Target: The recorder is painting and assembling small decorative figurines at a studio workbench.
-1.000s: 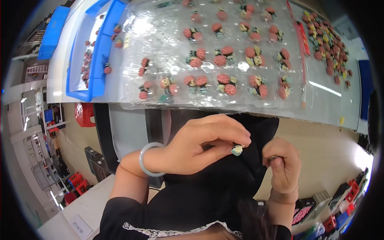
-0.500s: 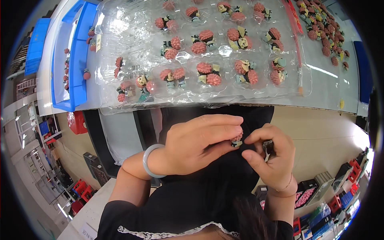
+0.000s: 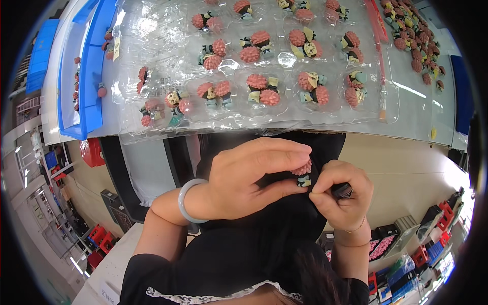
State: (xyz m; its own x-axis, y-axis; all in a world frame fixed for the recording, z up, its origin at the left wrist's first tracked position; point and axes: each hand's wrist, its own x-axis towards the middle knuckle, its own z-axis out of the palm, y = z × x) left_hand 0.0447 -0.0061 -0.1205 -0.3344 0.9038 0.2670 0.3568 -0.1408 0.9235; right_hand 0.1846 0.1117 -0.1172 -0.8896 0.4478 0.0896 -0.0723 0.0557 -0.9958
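Observation:
Between the thumb and fingers of my left hand (image 3: pixel 244 178) is a small figurine (image 3: pixel 303 173) with bumpy pink hair and a pale blue-green and cream body. Just to its right is my right hand (image 3: pixel 343 195), its thumb and forefinger pressed together at the tips. A small dark shiny object (image 3: pixel 341 190) shows inside its curled fingers; I cannot make out its kind. Both hands are above my lap, in front of the table edge. Beyond them on the table lies a clear plastic tray (image 3: pixel 203 122) whose hollows hold several similar pink-haired figurines (image 3: pixel 263 89).
A blue bin (image 3: pixel 91 114) with small figurines inside and beside it stands at the left of the table (image 3: pixel 417 109). A heap of figurines (image 3: pixel 414 46) lies at the far right. A slim red-and-clear brush-like tool (image 3: pixel 382 96) rests along the tray's right side.
My right thumb and forefinger have closed together from slightly apart. The left fingers have lifted a little, so more of the figurine shows. The table scene has shifted slightly left in view.

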